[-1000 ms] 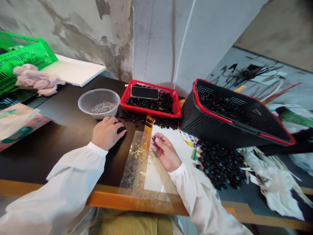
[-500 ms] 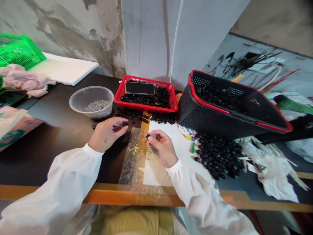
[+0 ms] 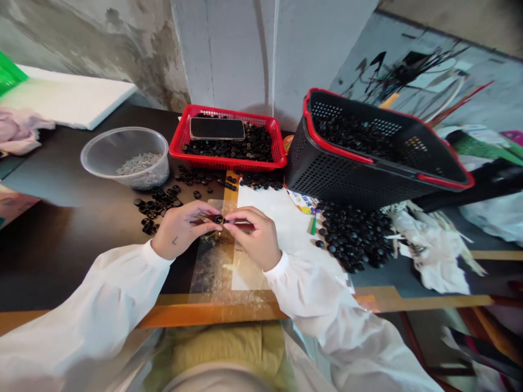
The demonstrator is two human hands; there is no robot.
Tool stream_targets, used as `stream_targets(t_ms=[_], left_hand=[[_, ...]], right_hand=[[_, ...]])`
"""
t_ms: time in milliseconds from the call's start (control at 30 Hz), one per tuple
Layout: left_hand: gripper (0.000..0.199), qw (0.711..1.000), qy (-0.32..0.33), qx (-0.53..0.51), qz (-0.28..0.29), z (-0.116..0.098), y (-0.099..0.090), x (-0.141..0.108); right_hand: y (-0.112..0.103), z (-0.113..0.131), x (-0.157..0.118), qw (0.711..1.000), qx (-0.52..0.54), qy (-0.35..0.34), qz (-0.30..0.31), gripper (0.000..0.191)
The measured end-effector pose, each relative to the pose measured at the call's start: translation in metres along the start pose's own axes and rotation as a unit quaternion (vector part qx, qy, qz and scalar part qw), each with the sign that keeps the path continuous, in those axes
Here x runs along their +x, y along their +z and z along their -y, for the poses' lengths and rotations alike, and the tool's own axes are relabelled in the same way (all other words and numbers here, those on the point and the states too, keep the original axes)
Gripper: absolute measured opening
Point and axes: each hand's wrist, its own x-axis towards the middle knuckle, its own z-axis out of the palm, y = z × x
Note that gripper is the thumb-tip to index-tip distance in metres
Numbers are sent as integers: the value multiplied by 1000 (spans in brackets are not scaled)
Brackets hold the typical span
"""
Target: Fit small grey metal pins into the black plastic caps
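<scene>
My left hand point(image 3: 180, 228) pinches a small round black part point(image 3: 219, 219) between thumb and fingertips. My right hand point(image 3: 257, 235) meets it from the right, its fingertips closed on a small dark piece that touches the round part. Both hands are above a clear sheet and a white sheet point(image 3: 267, 204) near the table's front edge. Left of my left hand, loose black parts point(image 3: 157, 204) lie on the dark table. A clear bowl point(image 3: 122, 136) behind them holds small silvery metal pieces.
A red basket point(image 3: 229, 162) of black parts carries a phone point(image 3: 216, 129). Right of it stands a tall black basket point(image 3: 335, 177) with red handles. In front lie a heap of black caps point(image 3: 357, 237) and a crumpled white cloth point(image 3: 439, 256). White foam point(image 3: 73, 98) is at back left.
My hands have come together, bringing the small piece in my right hand against the round part in my left. The view has shifted, showing more loose black parts beside my left hand.
</scene>
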Motion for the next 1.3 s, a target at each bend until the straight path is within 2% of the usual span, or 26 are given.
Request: stream_targets(t_ms=[133,433,633,767,867,1000,1300], left_hand=[[32,1000,16,25,-10,-2,0,1],[29,986,116,117,-16,-1,-1,0],[23,981,171,88,-41,-3,3,-1],[24,986,156,25,-53,-5,9,-3],[25,986,152,6,-63,-5,12,-5],[21,985,164,8,-59,-4,11,-5],[15,976,212,9,-50,3,10,-6]], right_hand=[[1,-1,0,1000,-1,-4,1,11],[2,0,0,1000,-11,-7,5,10],[3,-3,2,996,68,66,0,12],[1,-1,4,994,88,69,-8,15],[1,1,4,988,107,107,0,19],[1,0,5,974,160,159,18,24],[2,-5,6,948,230,212,54,33]])
